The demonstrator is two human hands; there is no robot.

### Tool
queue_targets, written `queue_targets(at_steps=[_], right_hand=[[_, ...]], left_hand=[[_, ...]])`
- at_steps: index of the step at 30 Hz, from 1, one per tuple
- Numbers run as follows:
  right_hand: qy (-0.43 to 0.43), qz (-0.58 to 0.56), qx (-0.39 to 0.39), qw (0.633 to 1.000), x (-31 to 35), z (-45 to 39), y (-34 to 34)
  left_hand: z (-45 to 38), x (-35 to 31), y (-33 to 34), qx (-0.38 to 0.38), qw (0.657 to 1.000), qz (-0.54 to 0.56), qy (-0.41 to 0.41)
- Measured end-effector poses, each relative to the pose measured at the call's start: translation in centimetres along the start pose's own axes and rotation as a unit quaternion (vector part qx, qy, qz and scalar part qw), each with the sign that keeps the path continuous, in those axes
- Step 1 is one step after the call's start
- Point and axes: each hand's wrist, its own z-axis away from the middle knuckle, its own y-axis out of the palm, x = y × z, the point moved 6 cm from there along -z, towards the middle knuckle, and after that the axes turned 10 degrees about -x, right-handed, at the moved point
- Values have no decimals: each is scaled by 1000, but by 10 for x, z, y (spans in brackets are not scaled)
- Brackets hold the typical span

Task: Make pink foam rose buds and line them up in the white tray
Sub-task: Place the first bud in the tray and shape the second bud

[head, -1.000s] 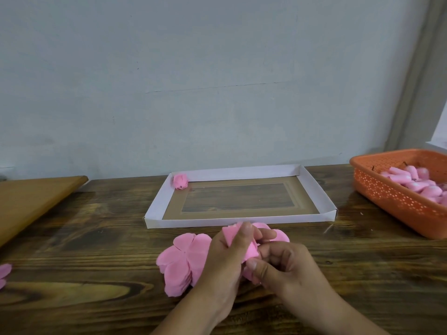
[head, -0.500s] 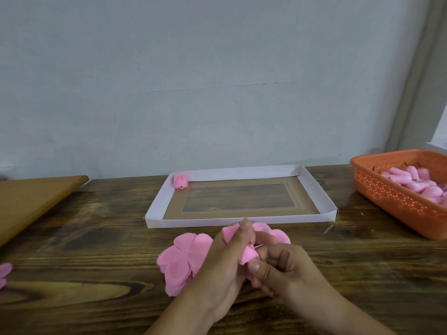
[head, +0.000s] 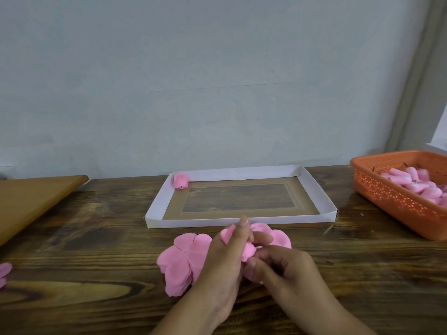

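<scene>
A white tray [head: 316, 189] lies on the wooden table, with one finished pink rose bud [head: 180, 181] in its far left corner. In front of the tray both hands work on a pink foam petal piece [head: 249, 251]. My left hand [head: 225, 267] grips it from the left, fingers curled over its top. My right hand [head: 283, 269] pinches it from below on the right. A stack of flat pink foam petals [head: 180, 262] lies under and left of the hands, and more petals [head: 280, 238] show behind them.
An orange perforated basket [head: 391, 197] with several pink foam pieces [head: 416, 183] stands at the right edge. A wooden board [head: 29, 201] lies at the left. A loose pink petal [head: 3, 273] sits at the far left edge. A wall runs behind the table.
The fingers of both hands have shifted slightly around the foam piece, folding it tighter. Everything else stays in place.
</scene>
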Motion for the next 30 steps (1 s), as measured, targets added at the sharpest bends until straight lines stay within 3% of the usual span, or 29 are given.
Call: queue_targets(at_steps=[2, 4, 10, 15, 18, 21, 23, 26, 30], right_hand=[[-58, 73, -14, 996, 4, 2, 0], [-61, 72, -1, 996, 5, 3, 1], [52, -103, 110, 987, 3, 2, 8], [74, -161, 99, 979, 5, 1, 11], [68, -112, 9, 991, -4, -8, -5], [42, 37, -116, 992, -19, -20, -34], [37, 109, -146, 983, -26, -24, -43], [6, 187, -129, 974, -33, -31, -43], [-26, 239, -42, 970, -38, -35, -26]], left_hand=[[2, 0, 1, -3, 1000, -1, 3], [3, -1, 2, 3, 1000, 8, 2], [5, -4, 2, 51, 998, 43, -14], [2, -5, -2, 33, 997, 69, -9], [-6, -6, -13, -17, 994, 106, -2], [-18, -9, -30, -78, 981, 176, -11], [-26, -10, -38, -110, 969, 218, -21], [-32, -8, -46, -134, 962, 237, -24], [-33, -5, -47, -136, 962, 236, -27]])
